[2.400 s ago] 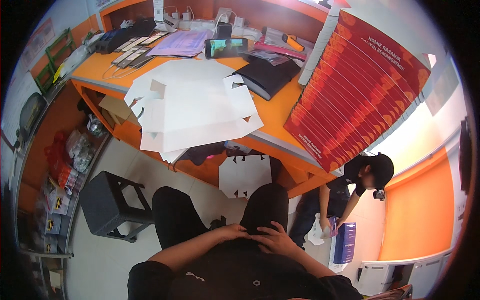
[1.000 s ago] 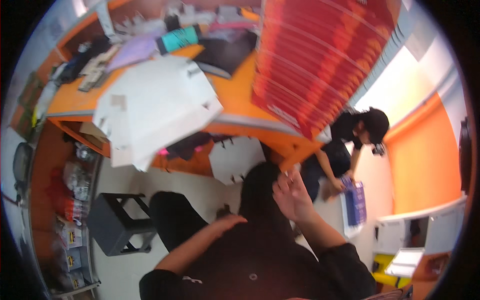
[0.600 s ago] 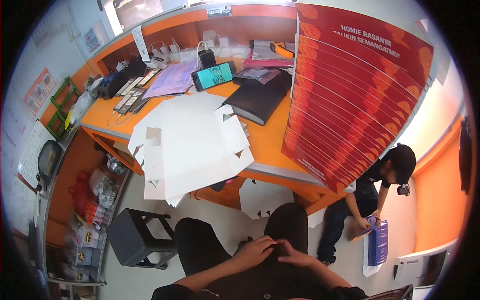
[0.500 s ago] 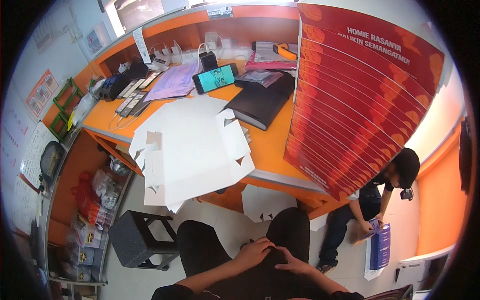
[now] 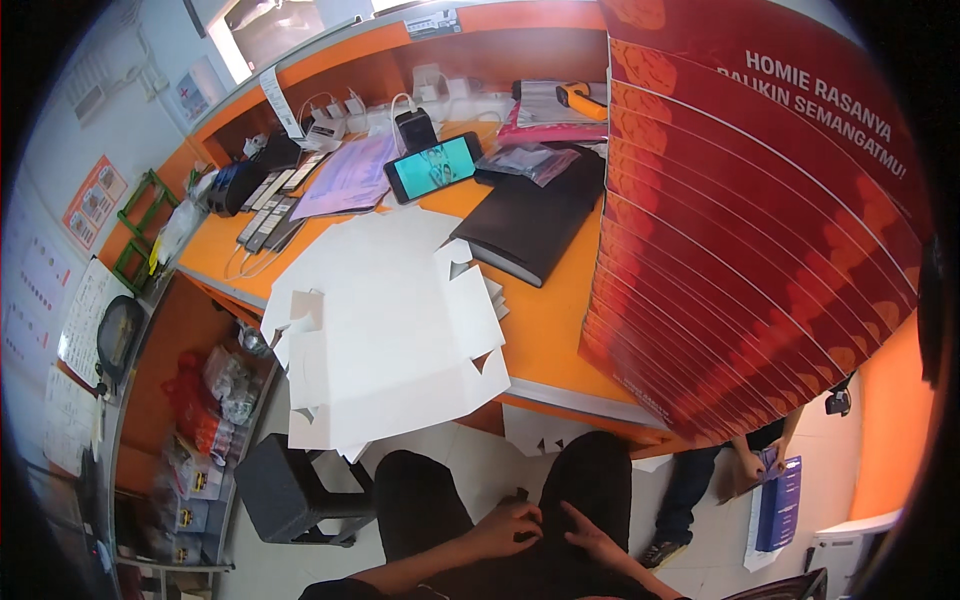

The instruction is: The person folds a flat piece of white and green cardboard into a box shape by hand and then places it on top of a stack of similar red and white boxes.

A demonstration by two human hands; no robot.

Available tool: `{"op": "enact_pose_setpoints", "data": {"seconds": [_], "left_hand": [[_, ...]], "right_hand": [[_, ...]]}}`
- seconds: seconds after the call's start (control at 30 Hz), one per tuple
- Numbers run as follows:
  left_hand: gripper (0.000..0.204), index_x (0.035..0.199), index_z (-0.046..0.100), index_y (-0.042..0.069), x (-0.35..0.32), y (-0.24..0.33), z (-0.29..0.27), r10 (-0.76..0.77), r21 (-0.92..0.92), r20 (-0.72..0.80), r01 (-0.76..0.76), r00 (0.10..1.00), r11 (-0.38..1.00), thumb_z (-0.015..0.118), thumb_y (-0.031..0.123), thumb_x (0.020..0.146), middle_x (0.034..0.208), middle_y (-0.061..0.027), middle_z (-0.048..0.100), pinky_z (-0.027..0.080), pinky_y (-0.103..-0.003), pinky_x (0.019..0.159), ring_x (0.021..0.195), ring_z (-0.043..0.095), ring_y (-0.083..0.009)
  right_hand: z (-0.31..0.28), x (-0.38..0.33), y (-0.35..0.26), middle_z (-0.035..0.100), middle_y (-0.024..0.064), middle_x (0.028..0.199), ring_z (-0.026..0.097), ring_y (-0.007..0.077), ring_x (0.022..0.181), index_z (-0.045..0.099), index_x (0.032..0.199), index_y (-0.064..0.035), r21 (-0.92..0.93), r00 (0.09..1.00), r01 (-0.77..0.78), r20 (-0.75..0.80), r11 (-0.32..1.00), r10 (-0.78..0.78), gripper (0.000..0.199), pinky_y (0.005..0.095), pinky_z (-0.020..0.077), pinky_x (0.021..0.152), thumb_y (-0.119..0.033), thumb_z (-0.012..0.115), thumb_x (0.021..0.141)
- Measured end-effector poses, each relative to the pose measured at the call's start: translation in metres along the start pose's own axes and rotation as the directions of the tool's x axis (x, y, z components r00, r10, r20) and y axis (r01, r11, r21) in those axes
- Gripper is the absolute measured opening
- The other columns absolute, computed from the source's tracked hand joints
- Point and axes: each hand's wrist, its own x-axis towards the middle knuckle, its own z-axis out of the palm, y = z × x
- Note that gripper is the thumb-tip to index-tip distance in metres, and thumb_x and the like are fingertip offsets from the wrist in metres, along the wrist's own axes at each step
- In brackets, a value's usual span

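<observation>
My left hand (image 5: 508,530) rests over my lap with loosely curled fingers and nothing seen in it. Beside it, my right hand (image 5: 592,532) is open, its fingers stretched toward the left one; a small gap parts the two. Ahead of my knees, flat white die-cut cardboard sheets (image 5: 390,320) lie stacked, overhanging the front of the orange desk (image 5: 545,345). To the right stands a tall fanned stack of red printed cardboard sheets (image 5: 740,250), rising close to the camera. Neither hand touches the cardboard.
A phone (image 5: 433,168) with a lit screen leans behind the white sheets, near a black notebook (image 5: 530,215). A black stool (image 5: 300,495) stands left of my legs. At lower right, another person's hands (image 5: 762,462) hold something over a blue box (image 5: 778,505), partly behind the red stack.
My hands have drawn apart from touching fingertips. The view has shifted, so the red stack looks larger and hides the other person's head.
</observation>
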Motion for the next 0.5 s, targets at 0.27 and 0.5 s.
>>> {"op": "enact_pose_setpoints", "data": {"seconds": [0.27, 0.5], "left_hand": [[0.021, 0.097, 0.067, 0.009, -0.001, 0.002, -0.005, -0.175, -0.068, 0.195, 0.192, 0.965, 0.979, 0.069, 0.023, 0.082, 0.116, -0.0078, 0.052, 0.046, -0.038, 0.094, 0.110, 0.055, -0.0241], [0.023, 0.095, 0.066, 0.008, 0.008, 0.010, -0.008, -0.208, 0.001, 0.249, 0.215, 0.946, 0.977, 0.069, 0.025, 0.080, 0.116, -0.0060, 0.053, 0.047, -0.038, 0.092, 0.107, 0.056, -0.0244]], "right_hand": [[-0.006, 0.008, 0.019, 0.019, 0.0146, 0.154, 0.030, 0.0220, 0.136, 0.018, 0.150, -0.0053, -0.043, 0.996, 0.047, -0.078, 0.998, -0.051, 0.070, 0.0330, 0.0277, 0.109, -0.005, 0.055, 0.091], [-0.009, 0.009, 0.025, 0.022, 0.0140, 0.153, 0.039, 0.0205, 0.128, 0.018, 0.150, -0.0063, -0.044, 0.996, 0.046, -0.080, 0.998, -0.049, 0.070, 0.0324, 0.0336, 0.105, -0.006, 0.056, 0.091]]}}
